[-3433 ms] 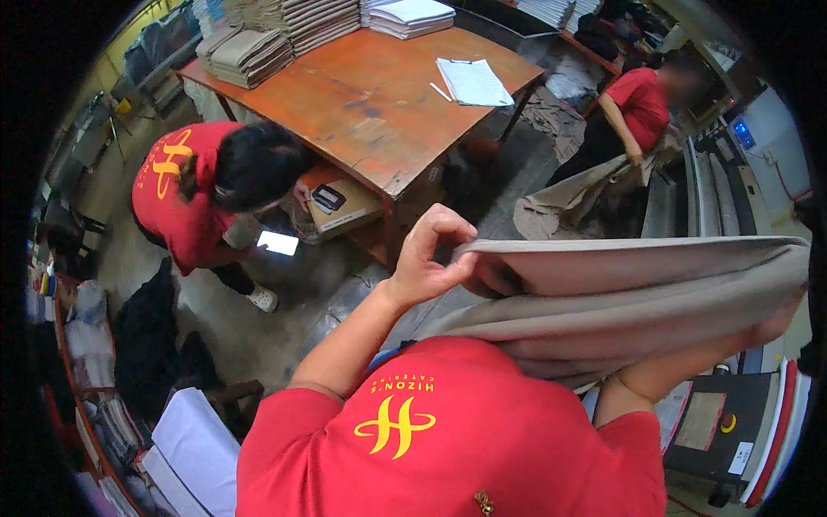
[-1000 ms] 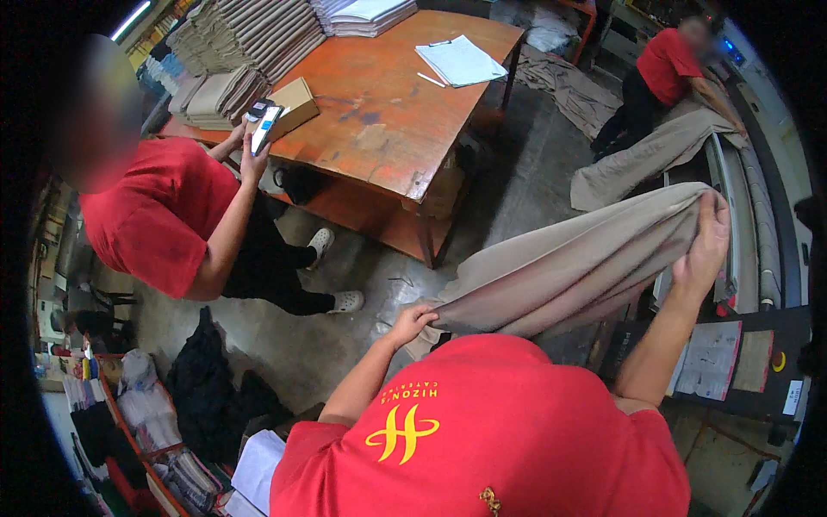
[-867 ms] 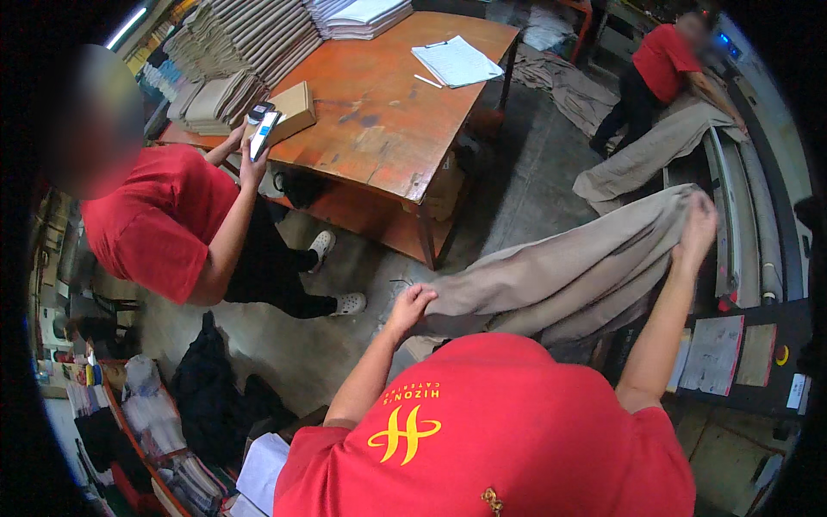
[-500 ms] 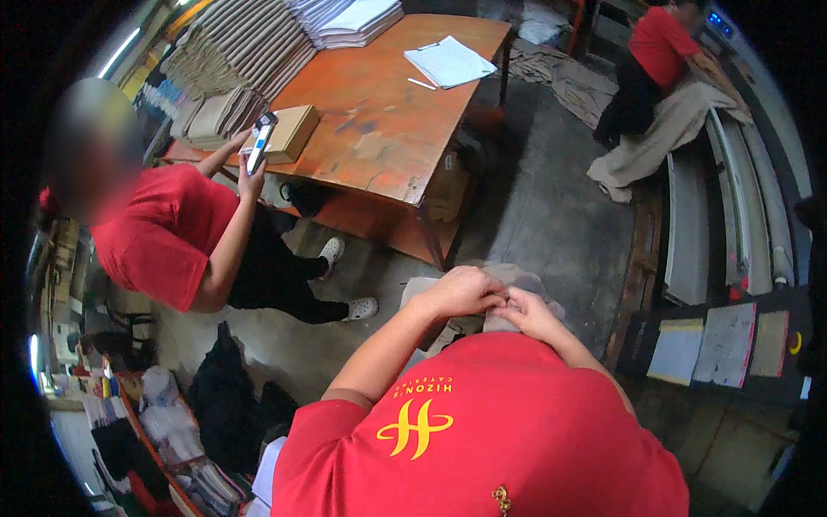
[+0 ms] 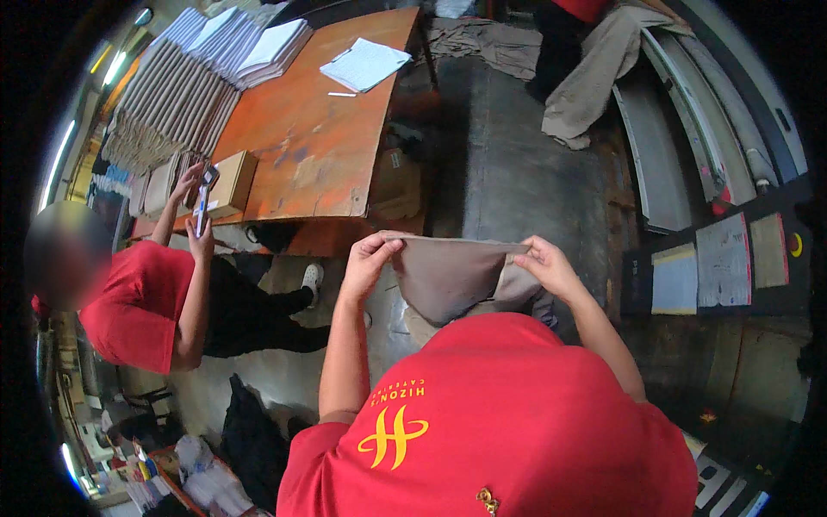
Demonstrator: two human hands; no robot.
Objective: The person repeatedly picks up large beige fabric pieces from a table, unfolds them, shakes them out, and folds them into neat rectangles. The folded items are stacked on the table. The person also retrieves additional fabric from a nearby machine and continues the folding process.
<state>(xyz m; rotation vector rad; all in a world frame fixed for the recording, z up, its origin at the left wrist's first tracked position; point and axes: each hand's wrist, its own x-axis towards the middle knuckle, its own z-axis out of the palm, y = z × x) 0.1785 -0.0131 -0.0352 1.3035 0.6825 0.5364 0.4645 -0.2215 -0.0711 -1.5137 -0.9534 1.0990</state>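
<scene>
From where I stood, the greyish-brown cloth of soft-looking fabric [image 5: 444,276] was in the air, in front of the person in the red short-sleeved shirt [image 5: 491,405], on the near side of the orange-brown wooden table [image 5: 332,159]. The left hand [image 5: 372,261] pinched one end of its upper edge between thumb and fingers, and the right hand [image 5: 550,267] pinched the other end in a similar way. In my judgement, the weak point was this small grip: only the edge was held, so if one pinch loosened, that end could slip and the cloth could sag toward the grey concrete floor [image 5: 508,177]. If the hands pulled unevenly, the edge could go crooked — and the layers below could twist or crease. A low part could perhaps be stepped on, but I could not tell how far down it reached, because the red shirt hid some of it. As for its look, the cloth was plain and matte, without a pattern that I could see. Its upper edge ran almost straight, while the broad panel beneath hung loose and rounded; toward the right hand, a paler fold lay beside a darker one.
</scene>
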